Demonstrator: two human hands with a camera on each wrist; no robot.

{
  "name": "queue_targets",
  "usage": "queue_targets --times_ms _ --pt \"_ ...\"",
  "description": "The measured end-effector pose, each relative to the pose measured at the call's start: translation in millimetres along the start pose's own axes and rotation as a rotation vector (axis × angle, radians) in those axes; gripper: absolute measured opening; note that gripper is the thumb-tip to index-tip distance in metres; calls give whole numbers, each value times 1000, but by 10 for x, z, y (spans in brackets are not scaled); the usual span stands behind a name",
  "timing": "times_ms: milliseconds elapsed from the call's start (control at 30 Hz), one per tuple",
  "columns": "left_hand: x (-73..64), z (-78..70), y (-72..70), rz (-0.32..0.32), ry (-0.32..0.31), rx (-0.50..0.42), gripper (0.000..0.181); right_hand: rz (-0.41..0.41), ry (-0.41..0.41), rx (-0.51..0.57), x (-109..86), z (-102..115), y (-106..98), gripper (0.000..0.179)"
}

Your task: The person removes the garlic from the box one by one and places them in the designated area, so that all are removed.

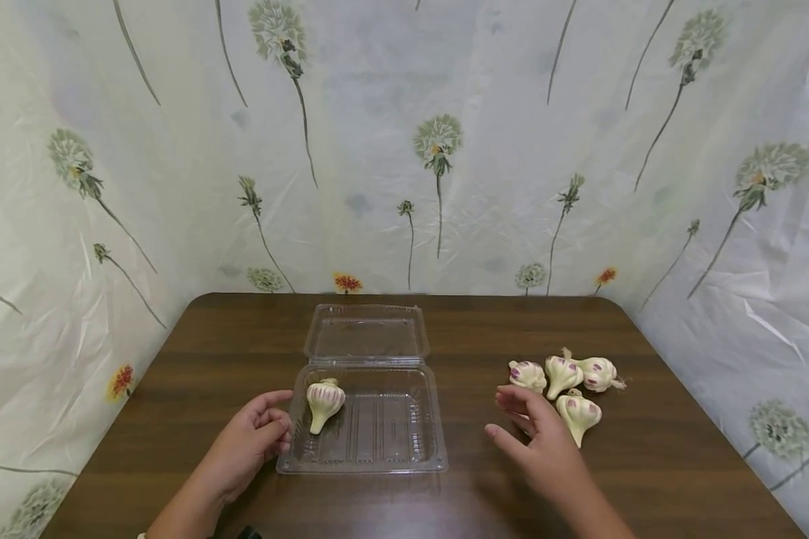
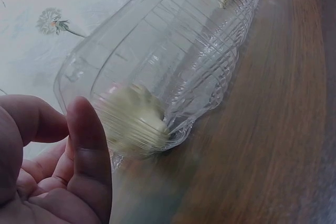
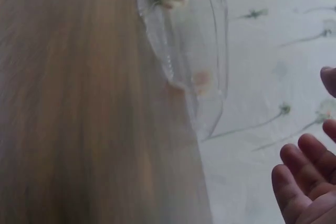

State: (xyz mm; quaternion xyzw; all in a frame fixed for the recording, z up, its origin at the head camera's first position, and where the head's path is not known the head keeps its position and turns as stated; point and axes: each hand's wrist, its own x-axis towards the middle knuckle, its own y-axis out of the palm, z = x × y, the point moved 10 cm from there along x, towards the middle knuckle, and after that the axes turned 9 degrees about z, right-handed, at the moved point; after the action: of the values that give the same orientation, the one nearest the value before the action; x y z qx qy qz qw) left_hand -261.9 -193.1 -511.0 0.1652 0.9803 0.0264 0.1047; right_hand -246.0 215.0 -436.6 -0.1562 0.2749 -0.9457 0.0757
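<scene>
A clear plastic clamshell container lies with its lid folded back on the table. One garlic bulb, pale with purple streaks, sits inside at the left. My left hand is beside the container's left rim, its fingers loosely bent and fingertips right at the edge. In the left wrist view the thumb overlaps the container wall near the garlic. My right hand hovers over the table with fingers spread and nothing between them, just left of several more garlic bulbs, some partly hidden behind it.
The dark wooden table has rounded back corners. A pale curtain printed with dandelions hangs around its back and sides. The opened lid extends toward the back edge.
</scene>
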Motion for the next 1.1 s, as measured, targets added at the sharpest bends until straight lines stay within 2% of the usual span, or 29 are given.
queue_targets --times_ms 267,467,900,1100 --pt "5 38 4 7 -8 6 54 5 -28 34 92 81 118 54" --pt "9 21 1 3 -5 5 54 -2 -58 56 170 206 166 47" --pt "19 41 -2 14 -6 8 54 67 -61 114 331 409 405 50" --pt "22 40 -21 15 -3 13 53 110 -56 106 436 583 526 54"
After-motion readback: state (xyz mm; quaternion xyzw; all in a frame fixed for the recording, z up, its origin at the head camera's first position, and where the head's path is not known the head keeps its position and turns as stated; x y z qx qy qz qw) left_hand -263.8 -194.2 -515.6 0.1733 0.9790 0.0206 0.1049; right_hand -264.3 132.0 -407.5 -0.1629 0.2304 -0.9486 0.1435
